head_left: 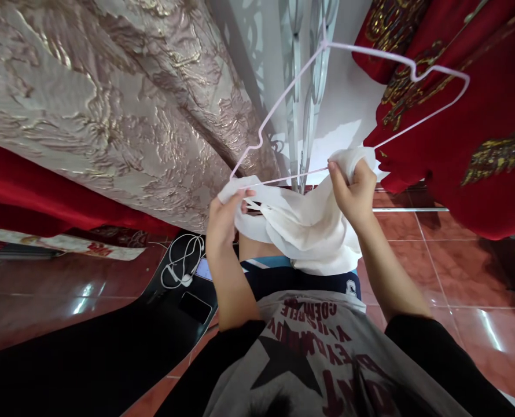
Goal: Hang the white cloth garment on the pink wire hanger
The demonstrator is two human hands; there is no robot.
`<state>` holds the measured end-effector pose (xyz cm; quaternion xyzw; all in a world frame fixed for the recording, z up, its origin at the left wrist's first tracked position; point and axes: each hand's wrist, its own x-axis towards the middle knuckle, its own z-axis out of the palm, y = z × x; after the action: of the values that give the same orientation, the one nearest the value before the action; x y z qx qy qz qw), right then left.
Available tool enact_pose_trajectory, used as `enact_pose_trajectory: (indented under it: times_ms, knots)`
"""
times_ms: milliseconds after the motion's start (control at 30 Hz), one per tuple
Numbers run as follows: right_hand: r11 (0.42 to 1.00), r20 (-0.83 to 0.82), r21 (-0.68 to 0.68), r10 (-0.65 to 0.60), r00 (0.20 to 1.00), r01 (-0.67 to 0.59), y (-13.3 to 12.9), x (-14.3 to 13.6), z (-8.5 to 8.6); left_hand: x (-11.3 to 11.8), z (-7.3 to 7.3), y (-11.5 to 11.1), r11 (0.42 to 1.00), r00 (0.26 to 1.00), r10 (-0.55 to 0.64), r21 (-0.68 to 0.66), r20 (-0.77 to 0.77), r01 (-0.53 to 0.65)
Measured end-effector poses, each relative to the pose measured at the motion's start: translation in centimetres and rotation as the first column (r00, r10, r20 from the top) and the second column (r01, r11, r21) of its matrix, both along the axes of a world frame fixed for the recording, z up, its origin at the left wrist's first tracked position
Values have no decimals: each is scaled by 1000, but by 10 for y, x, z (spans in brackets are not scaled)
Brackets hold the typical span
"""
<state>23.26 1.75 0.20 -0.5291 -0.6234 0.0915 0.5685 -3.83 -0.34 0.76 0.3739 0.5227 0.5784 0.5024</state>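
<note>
A pale pink wire clothes hanger [283,95] hangs in front of me, its lower bar running between my hands. White cloth [322,226], thin and gathered, drapes from both hands down over my lap. My left hand [225,223] is closed on the cloth's left end, at the hanger's lower left corner. Higher and to the right, my right hand [355,191] grips a bunched part of the same cloth against the lower bar. Whether the cloth is a garment I cannot tell.
Embossed beige-gold fabric [131,104] hangs at left, and red fabric with gold embroidery [457,127] at right. A grey metal stand [301,92] rises behind the hanger. White earphones [179,266] and a phone [195,307] lie on the black bench [110,347].
</note>
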Motion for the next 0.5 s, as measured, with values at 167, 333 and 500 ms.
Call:
enact_pose_trajectory:
  times_ms: [167,333,500]
  knots:
    - [1000,-12,12,-13,1000,13,1,-6,2,-28,32,8,960,953,247,176,-175,-217]
    - [999,-25,30,-21,999,22,-5,-20,-2,-8,73,23,932,933,210,349,-292,-101]
    - [995,-63,48,-80,995,83,-10,-21,-4,-3,85,25,968,928,11,235,-373,83]
